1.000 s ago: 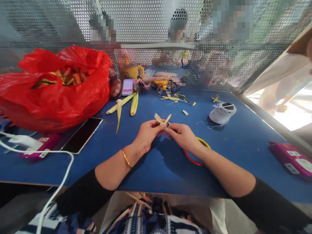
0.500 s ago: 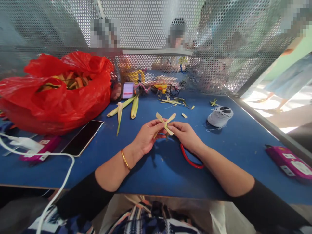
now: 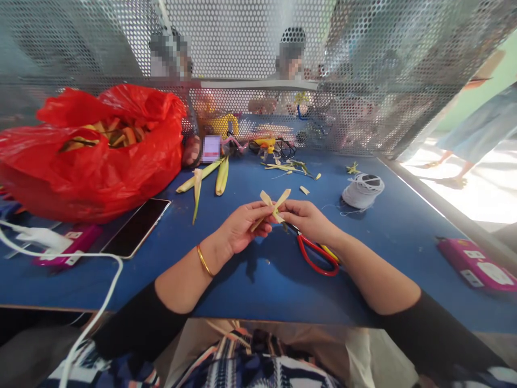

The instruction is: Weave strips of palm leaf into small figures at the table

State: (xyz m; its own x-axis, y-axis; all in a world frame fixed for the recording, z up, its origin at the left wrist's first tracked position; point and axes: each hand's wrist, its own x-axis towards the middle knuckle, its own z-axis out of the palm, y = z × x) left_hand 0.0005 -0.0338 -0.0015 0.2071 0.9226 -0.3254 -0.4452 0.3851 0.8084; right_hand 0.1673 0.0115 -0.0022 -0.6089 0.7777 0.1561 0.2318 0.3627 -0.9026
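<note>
A pale yellow-green piece of folded husk strips [image 3: 278, 207], shaped like a small cross, is held above the middle of the blue table. My left hand [image 3: 249, 226] pinches it from the left, fingers closed. From the other side my right hand [image 3: 309, 220] grips it between thumb and fingers. Scissors [image 3: 313, 261] with red and yellow handles lie beneath my right hand, their blades partly hidden by it. Farther back are husk leaves [image 3: 222, 177] and thin trimmed scraps [image 3: 286, 168]. A spool of white thread [image 3: 362, 191] stands to the right.
On the left sits a big red plastic bag [image 3: 133, 178] filled with husks, beside a dark phone [image 3: 137, 229]. A white cable [image 3: 115, 280] crosses the left front. Purple power strips [image 3: 476, 262] lie at both sides. A perforated metal screen [image 3: 242, 48] rises behind, with people beyond.
My right hand and forearm have shifted slightly, showing more of the scissors, including the yellow handle. The husk piece has turned a little, still between both hands.
</note>
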